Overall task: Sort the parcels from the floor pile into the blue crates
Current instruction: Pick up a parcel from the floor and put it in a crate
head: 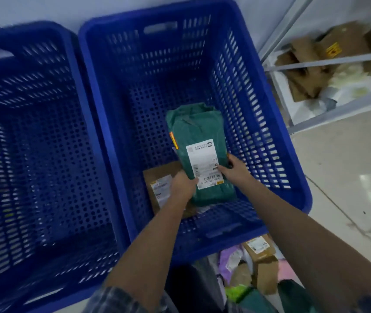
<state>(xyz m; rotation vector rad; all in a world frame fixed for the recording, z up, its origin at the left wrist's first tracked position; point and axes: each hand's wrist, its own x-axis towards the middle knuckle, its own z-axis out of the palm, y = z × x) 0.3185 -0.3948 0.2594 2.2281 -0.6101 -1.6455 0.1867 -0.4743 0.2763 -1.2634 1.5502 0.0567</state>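
Both hands are down inside the right blue crate, holding a green parcel with a white label. The left hand grips its near left edge, and the right hand grips its right side with the thumb on the label. I cannot tell if the parcel is touching the crate floor or is a little above it. The words on the label are too small and blurry to read. Under the left hand lies a brown cardboard parcel, partly hidden by the hand and the green parcel. The left blue crate stands right beside the other one, and it is dark inside. The floor pile peeks out near the person, partly cut off by the arms. Blurry brown boxes sit behind a metal frame at the far right.
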